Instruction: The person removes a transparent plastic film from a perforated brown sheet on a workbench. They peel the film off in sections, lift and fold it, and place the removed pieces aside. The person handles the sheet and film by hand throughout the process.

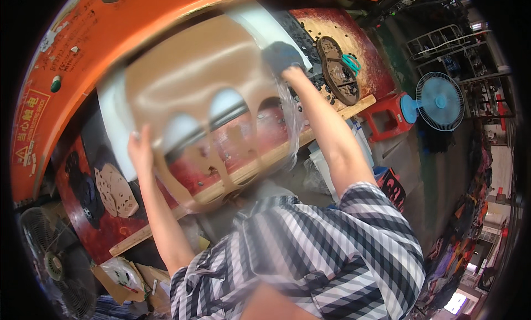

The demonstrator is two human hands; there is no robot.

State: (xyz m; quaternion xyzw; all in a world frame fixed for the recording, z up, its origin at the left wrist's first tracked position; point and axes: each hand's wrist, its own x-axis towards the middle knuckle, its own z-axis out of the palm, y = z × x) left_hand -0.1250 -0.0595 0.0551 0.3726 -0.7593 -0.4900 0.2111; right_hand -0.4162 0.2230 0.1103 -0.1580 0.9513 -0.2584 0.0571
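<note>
A wide tan sheet of leather-like material [188,65], smeared by motion, stretches between my hands, its near part cut through with large rounded openings and thin strips. My left hand [141,148] is closed on the sheet's left edge. At the right edge is my right hand [290,72], with a blurred dark grey shape, perhaps a glove or cloth, over its fingers, so their grip is hidden. Beneath the sheet lies a white board [117,121]. To the right stands a sole-shaped cutting die [325,49] with a teal-handled tool [351,64] on it.
An orange machine [83,49] arches over the far side. Tan cut pieces [115,190] lie left on the red worktable [127,229], which has a wooden front edge [310,136]. A red stool [381,118] and blue fan [440,101] stand right; another fan [53,264] is at lower left.
</note>
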